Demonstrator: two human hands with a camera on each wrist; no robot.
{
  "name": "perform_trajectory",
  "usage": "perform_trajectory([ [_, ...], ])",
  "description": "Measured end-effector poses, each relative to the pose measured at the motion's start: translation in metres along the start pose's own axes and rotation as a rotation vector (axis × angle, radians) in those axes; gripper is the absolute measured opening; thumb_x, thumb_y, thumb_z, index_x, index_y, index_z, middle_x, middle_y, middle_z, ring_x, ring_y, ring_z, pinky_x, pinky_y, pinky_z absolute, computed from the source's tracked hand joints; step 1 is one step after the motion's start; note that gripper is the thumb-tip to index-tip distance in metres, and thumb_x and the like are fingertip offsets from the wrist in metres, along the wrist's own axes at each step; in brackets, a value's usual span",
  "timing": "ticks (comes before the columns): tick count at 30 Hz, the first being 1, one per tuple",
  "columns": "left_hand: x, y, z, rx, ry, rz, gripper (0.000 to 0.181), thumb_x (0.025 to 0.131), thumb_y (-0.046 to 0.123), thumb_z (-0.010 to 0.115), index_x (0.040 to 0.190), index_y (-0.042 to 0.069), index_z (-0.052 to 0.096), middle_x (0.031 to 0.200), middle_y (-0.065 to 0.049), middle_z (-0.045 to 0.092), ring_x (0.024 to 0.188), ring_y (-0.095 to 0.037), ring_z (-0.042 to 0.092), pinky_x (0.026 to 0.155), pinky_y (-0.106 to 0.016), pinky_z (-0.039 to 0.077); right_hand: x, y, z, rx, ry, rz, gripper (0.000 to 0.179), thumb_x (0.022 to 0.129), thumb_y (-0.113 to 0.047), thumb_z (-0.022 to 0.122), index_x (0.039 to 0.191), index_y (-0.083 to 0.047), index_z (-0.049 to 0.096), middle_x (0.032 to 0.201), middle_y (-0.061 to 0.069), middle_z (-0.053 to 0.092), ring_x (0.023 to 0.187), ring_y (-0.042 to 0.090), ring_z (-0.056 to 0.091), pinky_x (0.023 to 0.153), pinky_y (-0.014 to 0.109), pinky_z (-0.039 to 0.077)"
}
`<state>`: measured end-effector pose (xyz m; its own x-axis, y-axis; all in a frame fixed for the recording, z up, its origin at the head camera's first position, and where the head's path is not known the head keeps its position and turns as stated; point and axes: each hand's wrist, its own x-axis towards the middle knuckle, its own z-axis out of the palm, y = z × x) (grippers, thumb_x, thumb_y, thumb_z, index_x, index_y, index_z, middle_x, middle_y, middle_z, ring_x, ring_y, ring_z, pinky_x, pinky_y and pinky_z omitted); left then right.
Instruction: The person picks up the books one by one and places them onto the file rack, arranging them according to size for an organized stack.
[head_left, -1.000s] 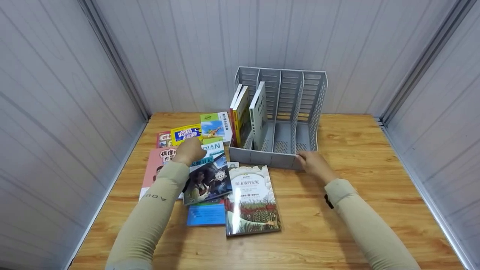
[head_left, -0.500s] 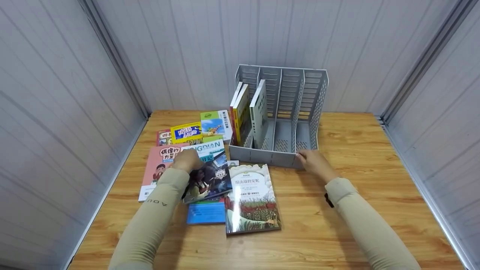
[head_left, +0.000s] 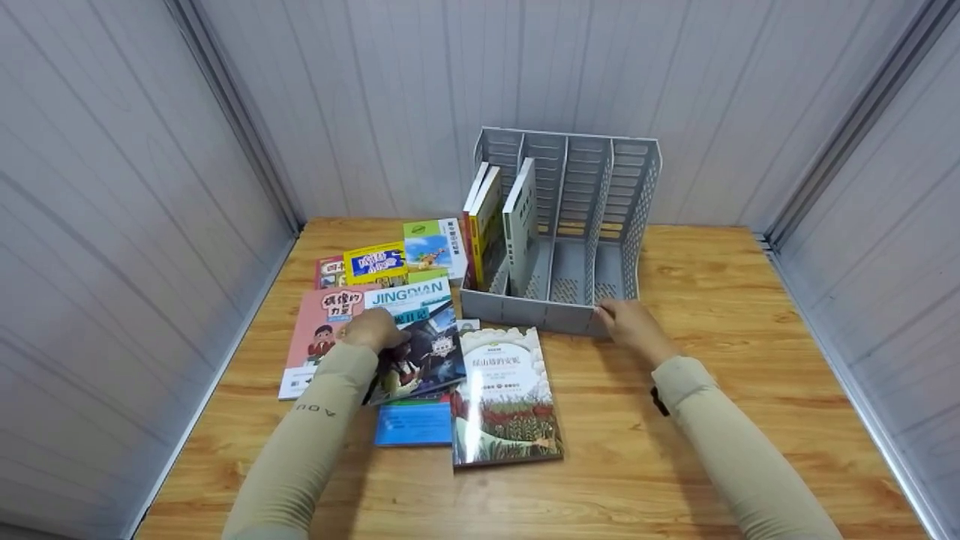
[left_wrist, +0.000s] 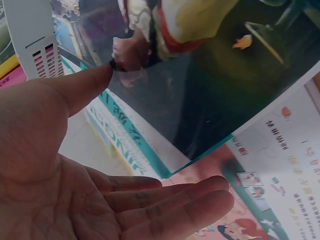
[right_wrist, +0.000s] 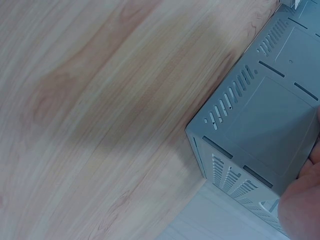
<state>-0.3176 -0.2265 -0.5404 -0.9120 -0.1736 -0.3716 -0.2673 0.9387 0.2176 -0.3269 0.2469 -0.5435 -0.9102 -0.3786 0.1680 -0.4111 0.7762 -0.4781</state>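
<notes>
In the head view my left hand (head_left: 371, 330) is at the left edge of a dark-covered book (head_left: 424, 352) with a white and teal title band, lying on a loose pile. The left wrist view shows its thumb touching the dark cover (left_wrist: 175, 100), while the other fingers (left_wrist: 170, 207) stretch out straight beside the book's edge. My right hand (head_left: 634, 326) grips the front lip of a grey magazine rack (head_left: 540, 313) near its right corner. In the right wrist view, part of that hand (right_wrist: 302, 200) shows against the rack's grey panel (right_wrist: 270, 130).
Upright books (head_left: 491, 225) stand in the rack's left compartments. Around the pile lie a pink book (head_left: 322, 352), a yellow one (head_left: 375, 262), a green and white one (head_left: 427, 247), a blue one (head_left: 412, 426) and a white illustrated book (head_left: 506, 405). Pale panel walls enclose the wooden table (head_left: 637, 465).
My left hand has moved down from the upper part of the dark-covered book to its left edge, uncovering the title lettering. The right hand stays on the rack.
</notes>
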Motion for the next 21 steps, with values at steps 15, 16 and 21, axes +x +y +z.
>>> perform_trajectory([
  [15,0.047,-0.022,0.029,-0.114,0.034,0.051,0.062,0.09,0.051,0.087,0.11,-0.006,0.071,0.109,-0.02,0.07,0.087,-0.031,0.067,0.08,-0.047,0.057,-0.001,-0.001,0.0,0.008,0.018,-0.002,0.022,0.111,-0.012,0.058,0.105,0.004,0.073,0.081,0.015,0.066,0.084,0.036,0.066,0.086,0.061,0.055],
  [16,0.049,-0.022,0.031,-0.122,0.044,0.045,0.062,0.088,0.05,0.089,0.109,-0.005,0.07,0.108,-0.018,0.069,0.085,-0.029,0.065,0.078,-0.045,0.056,-0.001,-0.001,0.0,0.009,0.018,-0.004,0.022,0.111,-0.011,0.059,0.105,0.004,0.073,0.081,0.014,0.066,0.084,0.035,0.065,0.086,0.06,0.055],
  [21,0.039,-0.02,0.024,-0.135,0.055,0.037,0.068,0.088,0.049,0.09,0.119,-0.008,0.069,0.113,-0.022,0.071,0.089,-0.031,0.066,0.081,-0.048,0.059,-0.001,-0.002,-0.001,0.025,0.021,0.007,0.023,0.111,-0.013,0.058,0.108,0.004,0.074,0.084,0.015,0.069,0.088,0.036,0.068,0.088,0.06,0.056],
])
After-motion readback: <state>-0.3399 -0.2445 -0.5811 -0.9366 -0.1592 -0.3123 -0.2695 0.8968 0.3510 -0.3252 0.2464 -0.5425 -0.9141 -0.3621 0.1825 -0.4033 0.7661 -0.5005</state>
